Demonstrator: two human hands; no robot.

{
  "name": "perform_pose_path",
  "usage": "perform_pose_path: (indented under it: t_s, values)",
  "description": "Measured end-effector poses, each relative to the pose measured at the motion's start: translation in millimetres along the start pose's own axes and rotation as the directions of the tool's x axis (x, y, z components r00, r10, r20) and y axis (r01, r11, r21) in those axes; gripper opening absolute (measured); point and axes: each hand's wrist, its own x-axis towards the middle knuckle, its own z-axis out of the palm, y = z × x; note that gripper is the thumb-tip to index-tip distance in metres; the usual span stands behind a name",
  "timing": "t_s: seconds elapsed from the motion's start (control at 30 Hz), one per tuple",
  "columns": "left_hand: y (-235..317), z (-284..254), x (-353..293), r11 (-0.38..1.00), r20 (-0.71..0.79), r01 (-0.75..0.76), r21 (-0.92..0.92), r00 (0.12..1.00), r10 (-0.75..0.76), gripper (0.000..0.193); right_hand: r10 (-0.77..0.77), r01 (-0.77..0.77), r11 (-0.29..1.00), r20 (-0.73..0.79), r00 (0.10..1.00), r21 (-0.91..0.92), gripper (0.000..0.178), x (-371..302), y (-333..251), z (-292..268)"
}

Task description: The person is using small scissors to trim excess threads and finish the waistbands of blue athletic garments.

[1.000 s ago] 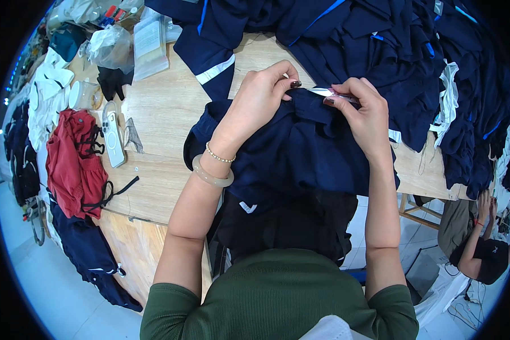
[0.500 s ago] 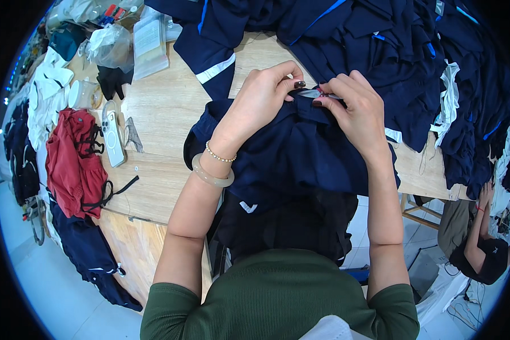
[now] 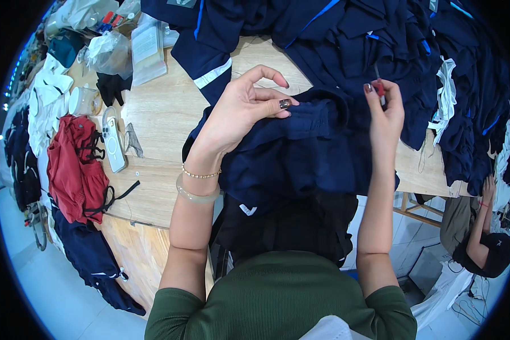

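Note:
A navy garment with a gathered waistband lies across the table's near edge, hanging toward my lap. My left hand pinches the waistband at its left, thumb against the fingers, with the index finger raised and curved. Off to the right, above the cloth, my right hand is closed on a small red-handled tool. A thin tip points up from it; the exact kind of tool is too small to make out.
A big heap of navy garments covers the far and right side. To the left lie a phone, red shorts, plastic bags and a clear cup. Another person's hand rests at the far right.
My right hand has moved away from the waistband to the right with the red-handled tool. My left hand has shifted slightly left and down, its index finger lifted.

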Motion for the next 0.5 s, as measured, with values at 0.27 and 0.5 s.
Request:
perform_pose_path:
  t_s: [0.27, 0.5]
  values:
    - [2, 1, -4, 0.994, -0.019, 0.076, -0.079, 0.997, -0.078, 0.028, -0.298, 0.34, 0.937, 0.318, 0.9, -0.085, 0.025, -23, -43, -7]
    - [2, 0, -4, 0.99, -0.021, 0.094, -0.108, 0.995, -0.097, 0.03, -0.393, 0.457, 0.879, 0.34, 0.855, -0.134, 0.027, -26, -47, 0]
